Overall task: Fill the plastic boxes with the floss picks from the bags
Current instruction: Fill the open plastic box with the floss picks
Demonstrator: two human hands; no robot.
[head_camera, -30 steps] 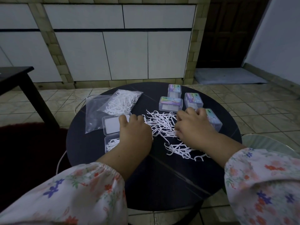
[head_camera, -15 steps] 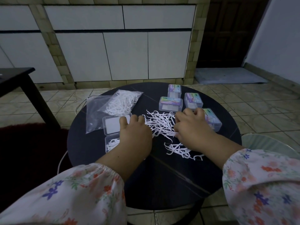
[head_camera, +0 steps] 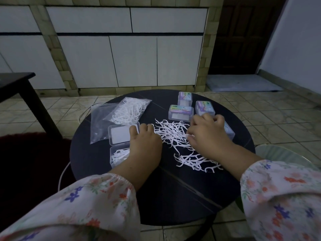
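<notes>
Loose white floss picks [head_camera: 171, 133] lie piled mid-table, and more floss picks [head_camera: 196, 161] trail toward me. My left hand [head_camera: 144, 143] sits palm down at the pile's left edge, its fingers curled over picks and the fingertips hidden. My right hand [head_camera: 207, 134] curls onto the pile's right edge, thumb and fingers pinching picks. An open clear box [head_camera: 119, 154] left of my left hand holds some picks, with its lid [head_camera: 119, 136] lying flat behind it. A bag of picks [head_camera: 129, 110] lies at the back left.
An empty clear bag [head_camera: 99, 122] lies beside the full one. Three closed labelled boxes [head_camera: 180, 112] [head_camera: 185, 98] [head_camera: 205, 107] stand at the back right; another box [head_camera: 229, 132] is half hidden behind my right hand. The round black table [head_camera: 165, 197] stands on tiled floor, with a dark table [head_camera: 15, 80] at left.
My right hand has shifted slightly left and away from me over the pile, its fingers curling tighter. My left hand has stayed at the pile's left edge.
</notes>
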